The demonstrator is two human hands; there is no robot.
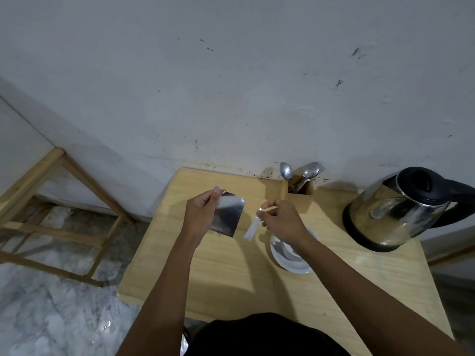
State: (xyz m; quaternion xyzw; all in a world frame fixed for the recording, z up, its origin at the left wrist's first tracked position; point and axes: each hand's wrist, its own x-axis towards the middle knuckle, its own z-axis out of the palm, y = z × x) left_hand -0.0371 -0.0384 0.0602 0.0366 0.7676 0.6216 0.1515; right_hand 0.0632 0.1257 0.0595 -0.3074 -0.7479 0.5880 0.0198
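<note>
Above the tabletop (231,278), our left grip (203,214) pinches the silver sachet (228,217) by its top corner, while our right grip (281,219) pinches the torn-off strip (250,231) just beside it. Opening looks done, we judge. Emptying the sachet into the cup (284,249) under our right wrist and adding water from the kettle (393,209) are left.

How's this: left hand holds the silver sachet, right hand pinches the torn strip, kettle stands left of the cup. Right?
No: the head view shows the kettle right of the cup. The left hand holds the silver sachet, the right hand pinches the torn strip, as said.
</note>
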